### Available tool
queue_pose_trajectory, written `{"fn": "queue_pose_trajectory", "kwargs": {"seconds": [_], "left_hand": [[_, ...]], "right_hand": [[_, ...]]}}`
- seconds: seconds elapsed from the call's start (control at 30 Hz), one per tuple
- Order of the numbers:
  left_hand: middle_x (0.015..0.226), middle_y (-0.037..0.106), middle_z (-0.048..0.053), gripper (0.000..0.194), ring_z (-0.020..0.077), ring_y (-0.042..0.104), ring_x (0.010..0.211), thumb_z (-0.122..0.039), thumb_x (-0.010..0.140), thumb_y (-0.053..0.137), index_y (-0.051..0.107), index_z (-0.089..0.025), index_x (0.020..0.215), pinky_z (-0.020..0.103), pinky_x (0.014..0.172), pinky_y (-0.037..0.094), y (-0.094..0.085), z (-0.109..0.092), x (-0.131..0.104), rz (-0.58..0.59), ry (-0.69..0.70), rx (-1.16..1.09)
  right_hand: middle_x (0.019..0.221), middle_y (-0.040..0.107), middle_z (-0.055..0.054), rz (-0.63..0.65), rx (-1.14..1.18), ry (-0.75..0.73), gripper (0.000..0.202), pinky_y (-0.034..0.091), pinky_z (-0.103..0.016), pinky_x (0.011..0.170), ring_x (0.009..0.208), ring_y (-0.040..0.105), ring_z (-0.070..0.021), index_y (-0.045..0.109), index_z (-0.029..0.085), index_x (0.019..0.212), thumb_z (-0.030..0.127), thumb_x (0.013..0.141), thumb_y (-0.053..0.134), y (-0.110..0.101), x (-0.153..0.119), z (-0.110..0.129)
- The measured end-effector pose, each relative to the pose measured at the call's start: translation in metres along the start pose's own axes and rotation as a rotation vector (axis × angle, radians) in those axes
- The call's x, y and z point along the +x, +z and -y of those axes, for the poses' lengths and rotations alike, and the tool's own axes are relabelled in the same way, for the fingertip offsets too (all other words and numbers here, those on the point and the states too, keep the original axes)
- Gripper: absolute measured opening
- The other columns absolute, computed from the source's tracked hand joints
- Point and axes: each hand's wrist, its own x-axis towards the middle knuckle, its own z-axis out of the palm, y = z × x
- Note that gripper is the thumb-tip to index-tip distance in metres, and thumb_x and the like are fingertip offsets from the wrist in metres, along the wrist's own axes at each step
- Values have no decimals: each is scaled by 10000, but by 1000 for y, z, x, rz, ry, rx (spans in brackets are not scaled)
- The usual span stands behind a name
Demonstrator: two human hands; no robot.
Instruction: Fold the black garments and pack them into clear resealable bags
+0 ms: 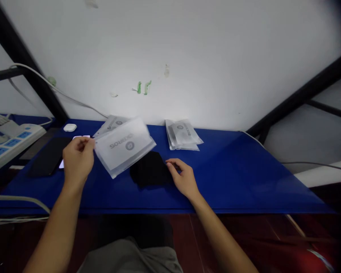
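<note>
Grip, left hand [78, 159]: thumb and fingers pinched together on the left end of a frosted pouch [122, 151]; pouch held tilted, its far end free. Grip, right hand [184, 180]: thumb and forefinger close together at the right edge of a black item [150, 170], fingers slightly curled; whether they pinch it or merely touch it, cannot tell.

Frosted pouch: one, translucent, flat, bearing dark lettering and a round emblem; positioned above the table between the two hands, its lower right part near the black item.

Black item: one, soft-looking, lying on the blue table [230, 170] in front of the person; details lost in the dark surface.

Rear pouch [109, 127]: similar print, lying behind the held one and partly covered by it.

Pouch pile [184, 134]: several, overlapping, near the wall [201, 57], beyond the right hand.

Left side of table: white case [69, 127], small, rounded; black slab [47, 157], flat; lit screen [61, 164], partly hidden by the left hand.

Far left: power strip [14, 142], white, blue sockets, with plugs at its far end.
</note>
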Motion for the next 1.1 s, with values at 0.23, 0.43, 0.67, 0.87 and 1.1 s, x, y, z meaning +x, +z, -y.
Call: {"fn": "queue_pose_trajectory", "kwargs": {"seconds": [0.23, 0.43, 0.67, 0.87, 1.1], "left_hand": [[1198, 552, 187, 277, 420, 477, 1167, -331, 842, 511, 574, -164, 1054, 593, 887, 430, -35, 4, -46, -42, 270, 643], [1303, 515, 162, 422, 357, 470, 1193, -369, 875, 534, 524, -176, 1251, 479, 938, 427, 13, -8, -66, 415, 648, 809], [1028, 627, 127, 258, 284, 584, 1002, -219, 918, 438, 580, -146, 1120, 374, 793, 472, 28, -11, -75, 660, 607, 1048], [913, 648, 119, 277, 250, 633, 862, -129, 916, 350, 621, -147, 968, 337, 684, 485, 31, -6, -74, 733, 551, 1017], [897, 668, 96, 243, 221, 658, 845, -169, 921, 381, 623, -165, 914, 293, 642, 479, 26, -5, -74, 746, 449, 993]], "right_hand": [[882, 703, -61, -8, -51, -66, 186, 512, -334, 716, 787, 645, -196, 662, 207, 918, 308, 889, 509, 3, -1, 3], [933, 694, -60, 18, -75, -139, 164, 509, -341, 795, 862, 643, -199, 650, 216, 941, 283, 891, 509, 7, 1, 8], [935, 689, -65, 37, -79, -141, 172, 518, -346, 789, 862, 647, -202, 651, 216, 949, 283, 895, 502, 11, 0, 7], [929, 692, -67, 42, -78, -144, 181, 521, -354, 784, 862, 647, -206, 655, 220, 943, 286, 894, 493, 10, -1, 7], [922, 694, -67, 40, -81, -147, 184, 521, -361, 786, 864, 650, -211, 660, 224, 927, 282, 891, 489, 10, -1, 8]]}}
